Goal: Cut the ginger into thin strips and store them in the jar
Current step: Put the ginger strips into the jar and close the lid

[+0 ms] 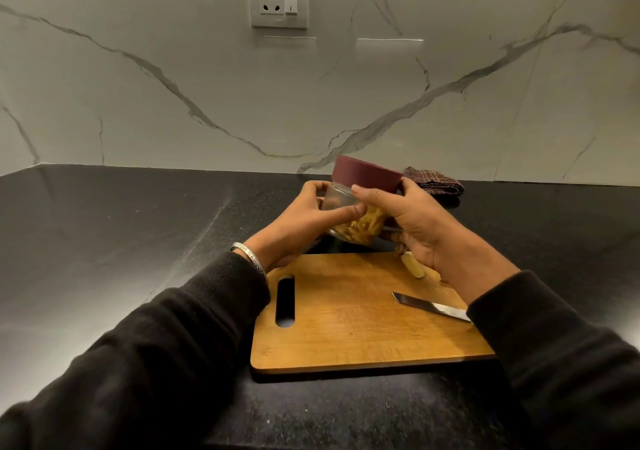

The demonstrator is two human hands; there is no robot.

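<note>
Both hands, left (304, 214) and right (412, 221), clasp the clear glass jar (349, 207) with maroon lid (367, 172), tilted above the desk (138, 241); ginger strips (363, 228) inside. Likely steadying it to seal.

Both arms reach forward in dark sleeves. The left hand (304, 217) and right hand (412, 221) face each other, fingers (346, 211) curled, gripping from opposite sides.

knife (431, 307): I see only its blade; the handle is under my right sleeve (554, 352).
ginger piece (414, 266): partly behind my right hand (420, 222).
</note>
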